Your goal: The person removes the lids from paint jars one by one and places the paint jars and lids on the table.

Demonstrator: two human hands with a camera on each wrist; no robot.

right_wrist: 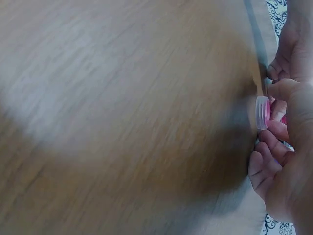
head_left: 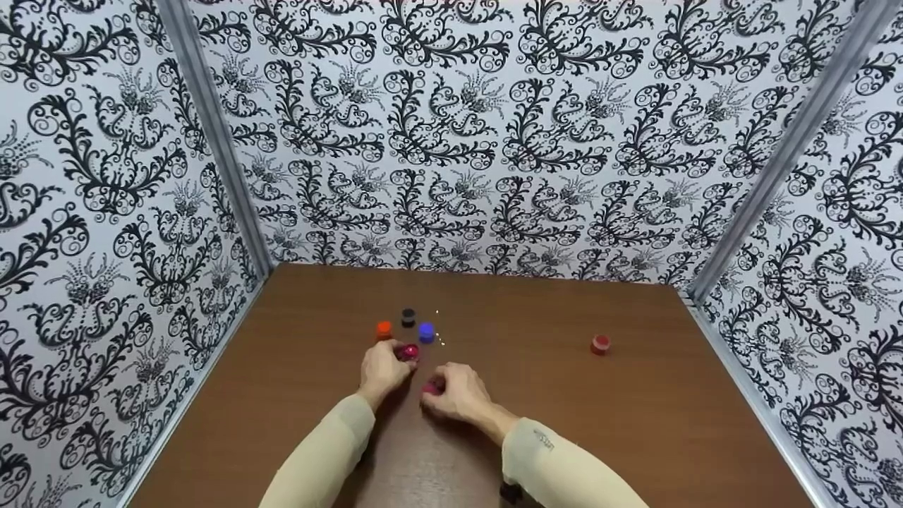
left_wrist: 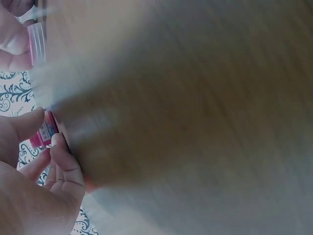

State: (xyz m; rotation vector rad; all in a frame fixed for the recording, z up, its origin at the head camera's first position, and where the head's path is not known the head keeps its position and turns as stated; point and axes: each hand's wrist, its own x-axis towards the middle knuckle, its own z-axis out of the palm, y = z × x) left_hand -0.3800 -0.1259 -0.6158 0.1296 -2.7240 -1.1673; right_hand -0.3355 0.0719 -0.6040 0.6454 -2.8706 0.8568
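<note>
My left hand (head_left: 382, 368) pinches a small pink paint pot (head_left: 410, 353) at its sides, just above or on the table; I cannot tell which. In the left wrist view this paint pot (left_wrist: 47, 129) shows a printed label between thumb and fingers. A short way to the right and nearer me, my right hand (head_left: 460, 392) holds a pink-stained clear lid (right_wrist: 263, 113) by its edge, between thumb and fingers. The lid's clear side faces the table in the right wrist view. Pot and lid are apart.
Behind the left hand stand an orange pot (head_left: 384, 329), a black pot (head_left: 408, 318) and a blue pot (head_left: 426, 333). Small shiny specks (head_left: 439, 337) lie beside them. Farther right is a red pot (head_left: 600, 344). A black object (head_left: 511, 492) shows partly under the right forearm.
</note>
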